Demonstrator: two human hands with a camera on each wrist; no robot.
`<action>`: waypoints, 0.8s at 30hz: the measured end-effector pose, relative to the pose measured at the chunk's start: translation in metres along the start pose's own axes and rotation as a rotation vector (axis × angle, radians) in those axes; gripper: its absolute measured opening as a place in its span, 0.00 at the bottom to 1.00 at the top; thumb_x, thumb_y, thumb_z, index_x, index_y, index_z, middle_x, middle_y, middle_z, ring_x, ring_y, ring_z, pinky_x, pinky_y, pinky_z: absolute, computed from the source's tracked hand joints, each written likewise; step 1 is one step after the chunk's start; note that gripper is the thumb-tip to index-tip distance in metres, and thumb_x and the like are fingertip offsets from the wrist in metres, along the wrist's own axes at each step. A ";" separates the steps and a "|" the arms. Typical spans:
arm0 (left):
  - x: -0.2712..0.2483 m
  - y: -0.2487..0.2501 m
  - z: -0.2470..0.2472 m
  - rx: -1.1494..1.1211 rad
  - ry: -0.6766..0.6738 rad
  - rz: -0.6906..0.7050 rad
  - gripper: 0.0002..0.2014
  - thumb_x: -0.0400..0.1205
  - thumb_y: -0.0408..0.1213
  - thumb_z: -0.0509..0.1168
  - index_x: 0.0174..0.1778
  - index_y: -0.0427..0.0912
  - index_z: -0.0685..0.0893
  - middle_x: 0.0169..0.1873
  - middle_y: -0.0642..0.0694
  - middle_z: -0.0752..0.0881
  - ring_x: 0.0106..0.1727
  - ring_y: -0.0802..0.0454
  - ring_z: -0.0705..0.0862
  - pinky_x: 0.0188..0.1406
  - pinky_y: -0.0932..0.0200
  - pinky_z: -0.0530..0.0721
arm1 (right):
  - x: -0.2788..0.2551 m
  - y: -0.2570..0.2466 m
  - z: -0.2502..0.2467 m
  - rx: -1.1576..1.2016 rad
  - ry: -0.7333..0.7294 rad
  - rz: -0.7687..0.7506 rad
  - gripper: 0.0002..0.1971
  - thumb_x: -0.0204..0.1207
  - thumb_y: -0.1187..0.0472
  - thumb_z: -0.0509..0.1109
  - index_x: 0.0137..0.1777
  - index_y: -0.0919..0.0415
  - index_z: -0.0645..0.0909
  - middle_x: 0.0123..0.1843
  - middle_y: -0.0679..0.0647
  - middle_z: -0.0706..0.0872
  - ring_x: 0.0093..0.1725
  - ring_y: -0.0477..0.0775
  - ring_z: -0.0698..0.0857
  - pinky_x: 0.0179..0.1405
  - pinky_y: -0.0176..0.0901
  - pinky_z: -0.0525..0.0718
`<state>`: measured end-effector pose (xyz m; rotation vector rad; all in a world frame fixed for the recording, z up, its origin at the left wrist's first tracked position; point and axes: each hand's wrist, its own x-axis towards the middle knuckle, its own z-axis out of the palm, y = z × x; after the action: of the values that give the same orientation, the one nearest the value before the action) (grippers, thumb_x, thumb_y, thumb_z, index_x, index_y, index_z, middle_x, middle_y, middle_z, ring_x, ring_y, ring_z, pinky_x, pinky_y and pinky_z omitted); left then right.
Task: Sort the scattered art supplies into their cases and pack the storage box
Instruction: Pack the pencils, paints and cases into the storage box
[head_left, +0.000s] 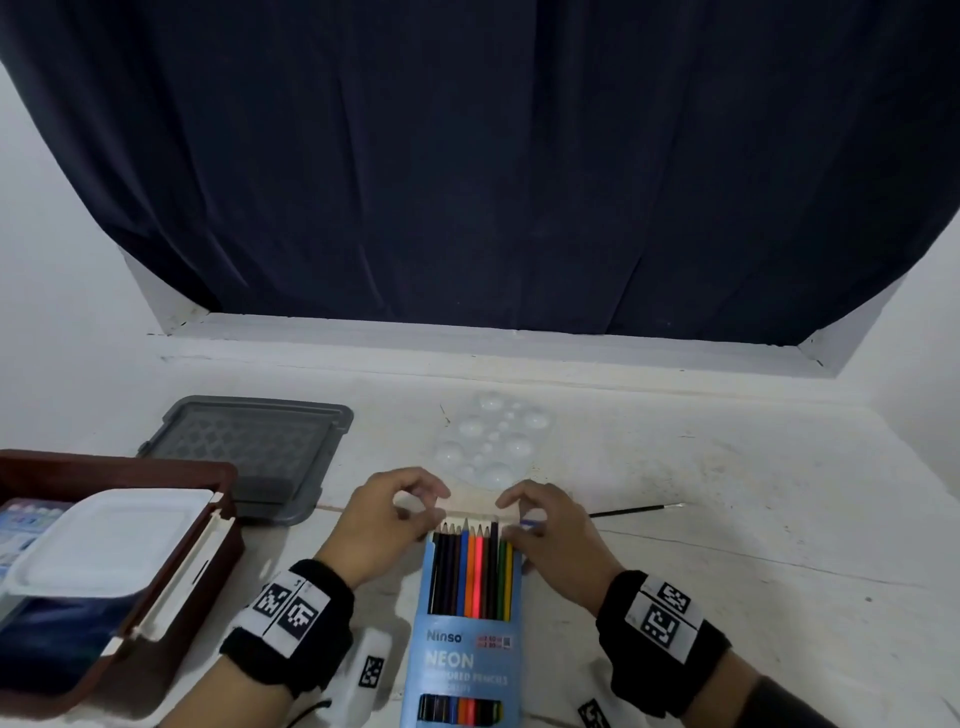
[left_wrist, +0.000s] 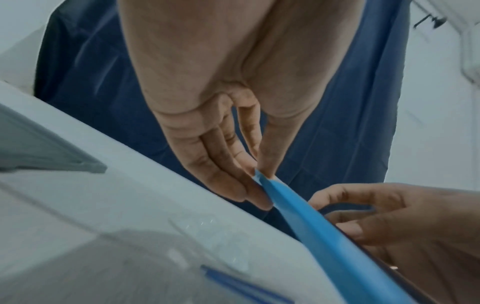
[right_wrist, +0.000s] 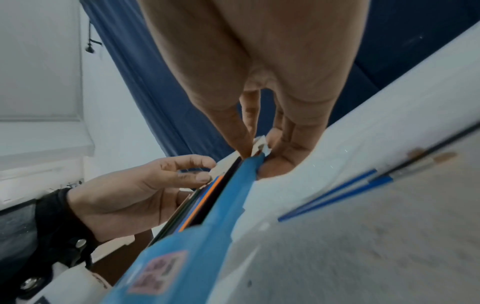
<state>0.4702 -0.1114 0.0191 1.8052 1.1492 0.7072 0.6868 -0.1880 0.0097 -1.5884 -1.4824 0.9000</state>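
Note:
A blue Ninso Neon pencil box (head_left: 467, 654) lies on the white table in front of me, its top end pointing away. Several coloured pencils (head_left: 470, 571) lie in its open upper part, tips pointing away. The box's end flap (head_left: 480, 505) stands open, pale side showing. My left hand (head_left: 422, 508) pinches the flap's left corner, and the left wrist view shows thumb and fingers closed on the blue card (left_wrist: 262, 179). My right hand (head_left: 514, 514) pinches the right corner (right_wrist: 259, 147) between thumb and fingers.
A brown storage box (head_left: 111, 461) at the left holds a white-lidded container (head_left: 109, 540). Its grey lid (head_left: 249, 447) lies behind it. A clear paint palette (head_left: 493, 441) sits beyond my hands, and a thin paintbrush (head_left: 634, 511) lies to the right.

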 end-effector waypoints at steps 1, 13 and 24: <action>-0.001 0.009 -0.003 -0.036 0.024 0.031 0.13 0.79 0.31 0.75 0.49 0.57 0.87 0.42 0.48 0.86 0.39 0.38 0.90 0.51 0.42 0.90 | -0.001 -0.009 -0.005 0.045 0.034 -0.035 0.12 0.78 0.68 0.72 0.53 0.51 0.80 0.50 0.52 0.77 0.37 0.56 0.86 0.35 0.52 0.90; -0.009 0.108 -0.035 -0.189 0.207 0.340 0.03 0.84 0.32 0.68 0.50 0.42 0.87 0.48 0.42 0.85 0.38 0.31 0.86 0.45 0.60 0.88 | 0.004 -0.096 -0.060 0.337 0.122 -0.232 0.11 0.83 0.68 0.67 0.54 0.54 0.88 0.55 0.54 0.89 0.49 0.56 0.88 0.50 0.49 0.89; -0.021 0.119 -0.038 -0.181 0.273 0.443 0.03 0.83 0.36 0.69 0.48 0.47 0.87 0.46 0.47 0.85 0.44 0.39 0.88 0.50 0.41 0.89 | -0.004 -0.114 -0.057 0.342 0.049 -0.319 0.07 0.84 0.64 0.66 0.55 0.58 0.86 0.52 0.50 0.90 0.58 0.49 0.87 0.53 0.40 0.88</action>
<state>0.4814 -0.1411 0.1415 1.8621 0.8210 1.3068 0.6855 -0.1929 0.1368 -1.0835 -1.4089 0.8668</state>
